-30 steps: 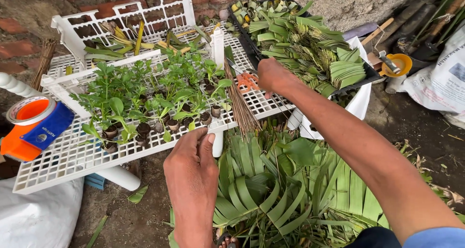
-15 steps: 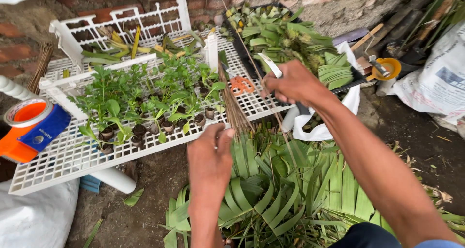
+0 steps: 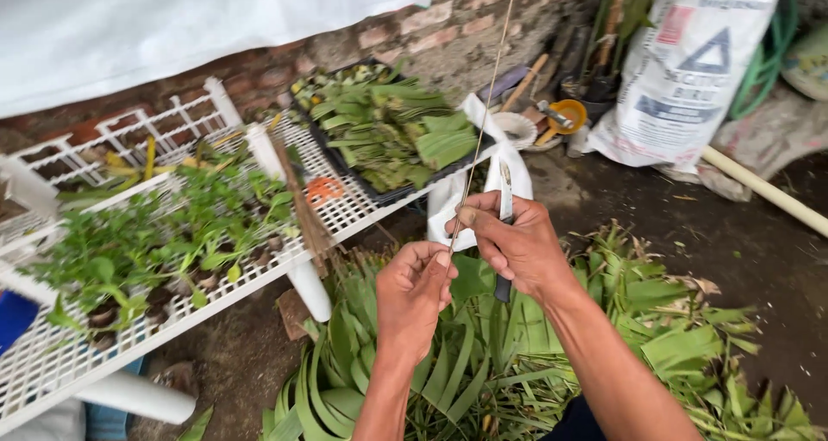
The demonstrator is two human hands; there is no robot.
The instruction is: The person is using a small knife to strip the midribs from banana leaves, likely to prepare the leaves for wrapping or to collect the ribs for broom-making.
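A thin stick (image 3: 486, 113) — pale, straw-like and very long — rises from between the two hands up past the top edge of the view, leaning slightly to the right. The left hand (image 3: 412, 293) pinches its lower end, fingers (image 3: 435, 267) curled shut around it. The right hand (image 3: 517, 244) grips it just above, thumb pressed against the stick, and the same hand also has its fingers closed on a knife (image 3: 505, 201) whose blade points upward beside the stick and whose dark handle shows below the palm. Both hands hover over a heap of long green leaves (image 3: 483, 355) spread on the dirt ground.

To the left stands a white slatted desk (image 3: 52, 363) carrying small potted seedlings (image 3: 164, 243) and a bundle of brown sticks (image 3: 304, 212) that lies across its edge near an orange object. Further back on the desk sits a dark tray of folded green leaves (image 3: 397, 131). Behind the hands hangs a white plastic bag (image 3: 457, 204), and beyond it, against the brick wall (image 3: 448, 36), lie tools, an orange bowl (image 3: 569, 113) and a large printed sack (image 3: 690, 70). A white pipe (image 3: 768, 191) lies across the ground at the right.
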